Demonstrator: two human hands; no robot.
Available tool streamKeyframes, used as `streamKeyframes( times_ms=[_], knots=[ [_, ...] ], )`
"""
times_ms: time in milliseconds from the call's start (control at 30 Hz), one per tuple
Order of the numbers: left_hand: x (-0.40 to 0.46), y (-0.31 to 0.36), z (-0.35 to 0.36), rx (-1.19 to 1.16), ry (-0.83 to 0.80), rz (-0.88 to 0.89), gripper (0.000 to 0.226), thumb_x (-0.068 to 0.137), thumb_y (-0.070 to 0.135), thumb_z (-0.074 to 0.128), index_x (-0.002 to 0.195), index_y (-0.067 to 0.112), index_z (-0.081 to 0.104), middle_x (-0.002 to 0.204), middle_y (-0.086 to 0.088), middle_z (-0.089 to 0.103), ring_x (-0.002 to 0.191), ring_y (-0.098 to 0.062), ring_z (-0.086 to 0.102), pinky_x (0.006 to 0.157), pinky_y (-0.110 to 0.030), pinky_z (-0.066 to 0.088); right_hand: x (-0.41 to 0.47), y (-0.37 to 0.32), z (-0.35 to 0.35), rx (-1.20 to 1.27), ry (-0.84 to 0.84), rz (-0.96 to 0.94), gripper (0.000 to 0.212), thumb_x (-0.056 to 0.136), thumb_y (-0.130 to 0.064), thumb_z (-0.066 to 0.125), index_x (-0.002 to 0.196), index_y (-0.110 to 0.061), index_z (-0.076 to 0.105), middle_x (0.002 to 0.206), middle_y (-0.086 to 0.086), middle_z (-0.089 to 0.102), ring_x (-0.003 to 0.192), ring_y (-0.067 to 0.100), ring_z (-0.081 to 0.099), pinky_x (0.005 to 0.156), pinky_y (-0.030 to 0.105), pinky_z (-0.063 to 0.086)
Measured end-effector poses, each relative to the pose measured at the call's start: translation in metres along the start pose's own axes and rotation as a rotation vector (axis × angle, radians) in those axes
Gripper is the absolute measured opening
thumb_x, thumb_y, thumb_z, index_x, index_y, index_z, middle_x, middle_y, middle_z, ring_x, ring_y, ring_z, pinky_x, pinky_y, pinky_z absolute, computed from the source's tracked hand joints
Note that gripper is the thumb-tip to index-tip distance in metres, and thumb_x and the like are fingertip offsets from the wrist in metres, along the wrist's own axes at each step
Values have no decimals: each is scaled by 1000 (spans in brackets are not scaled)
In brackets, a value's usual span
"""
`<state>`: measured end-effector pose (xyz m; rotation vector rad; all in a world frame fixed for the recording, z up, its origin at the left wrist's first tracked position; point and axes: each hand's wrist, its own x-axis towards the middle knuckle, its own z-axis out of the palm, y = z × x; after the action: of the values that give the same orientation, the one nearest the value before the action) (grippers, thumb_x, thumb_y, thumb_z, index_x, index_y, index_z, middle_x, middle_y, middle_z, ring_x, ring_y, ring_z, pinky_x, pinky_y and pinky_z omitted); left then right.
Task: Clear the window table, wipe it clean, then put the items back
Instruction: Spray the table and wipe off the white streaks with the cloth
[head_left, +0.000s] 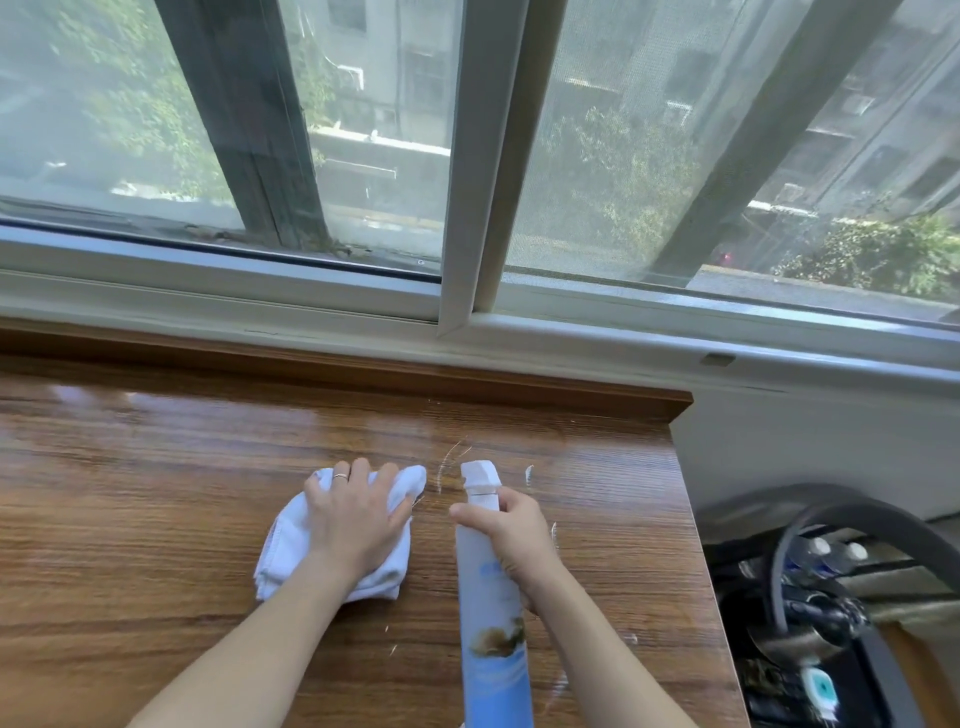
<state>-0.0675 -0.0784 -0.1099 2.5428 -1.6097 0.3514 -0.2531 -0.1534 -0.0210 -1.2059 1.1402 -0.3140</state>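
Two bare hands are working over one wooden table (156, 493) under a window (467, 156).

The left hand (353, 519) is lying palm down on one white cloth (291, 545), fingers spread flat and pressing it onto the tabletop near the middle. One ring (340, 475) is showing on a finger of that hand. The cloth is bunched, sticking out to the left of the hand and past the fingertips.

The right hand (511, 540) is gripping one spray bottle (491, 597), fingers curled round its neck just below the white nozzle. The index finger is sitting at the front of the neck; whether it is squeezing the trigger, I cannot tell. The bottle is pale blue and white with a brownish picture on its label, and it is tilting away from the person, nozzle pointing toward the window. It is held just right of the cloth and not touching it.

A few thin white streaks (447, 462) are lying on the tabletop around the nozzle and right of the hand. The tabletop is glossy and reflecting window light near the back rail.

Beyond the table's right edge, lower down, one dark bin (831, 623) with a curved grey handle is holding blurred items, including two white bottle caps (836, 548). Other contents are too blurred to count.
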Motion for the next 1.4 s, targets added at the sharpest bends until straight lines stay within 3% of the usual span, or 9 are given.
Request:
streamKeyframes(
  times_ms=[167,333,400,500,667,867,967,1167,1400],
  knots=[
    [29,9,10,-5,-5,45,47,85,53,37,89,17,67,79,-10,57,73,-31,53,68,-46,34,12,1,-1,37,-38,28,30,58,-42,85,64,-24,62,73,7,64,72,26,62,73,42,49],
    [70,19,17,6,-21,68,48,84,53,36,89,16,65,79,-12,57,74,-32,53,65,-45,34,20,-2,-10,26,-53,56,32,56,-45,83,66,-21,65,71,3,63,72,24,61,72,39,48],
    [86,24,20,18,-25,70,43,83,52,44,87,15,64,78,-12,56,74,-32,53,65,-44,34,22,-2,-13,-1,-21,54,45,54,-49,82,72,-12,64,72,3,59,72,22,58,72,38,45],
    [98,26,24,29,-48,71,36,79,49,69,87,14,65,77,-12,55,75,-33,53,64,-43,34,21,-3,-16,8,-8,56,37,54,-49,82,66,-20,61,71,3,56,72,21,56,71,37,42],
    [91,27,15,3,-66,64,47,81,53,39,88,15,66,76,-12,56,73,-33,53,67,-45,36,15,-5,-19,26,-13,65,34,56,-46,85,66,-23,63,72,8,59,73,27,60,72,42,46],
    [35,34,1,-12,-18,51,36,78,50,50,82,18,65,74,-9,56,72,-31,55,69,-46,37,12,-15,-17,-15,-11,53,31,56,-47,83,66,-23,66,70,3,64,71,24,63,71,38,49],
    [6,35,-1,-11,23,40,32,79,51,60,83,19,63,75,-6,55,72,-31,54,73,-48,39,12,-17,-15,-56,-18,37,23,71,-37,82,64,-24,65,65,-4,63,65,15,60,67,33,47],
    [6,35,1,-39,70,56,40,83,57,49,80,19,62,72,-6,53,69,-30,54,69,-45,37,19,-14,-9,-74,-45,38,23,82,-28,80,66,-23,64,54,-13,59,53,2,55,52,17,42],
    [58,33,13,-22,-32,90,40,79,51,42,85,19,65,76,-8,56,73,-30,53,65,-42,33,16,-5,-9,-31,-55,70,28,58,-46,81,61,-26,60,68,-1,57,69,18,55,69,34,42]
  ],
)
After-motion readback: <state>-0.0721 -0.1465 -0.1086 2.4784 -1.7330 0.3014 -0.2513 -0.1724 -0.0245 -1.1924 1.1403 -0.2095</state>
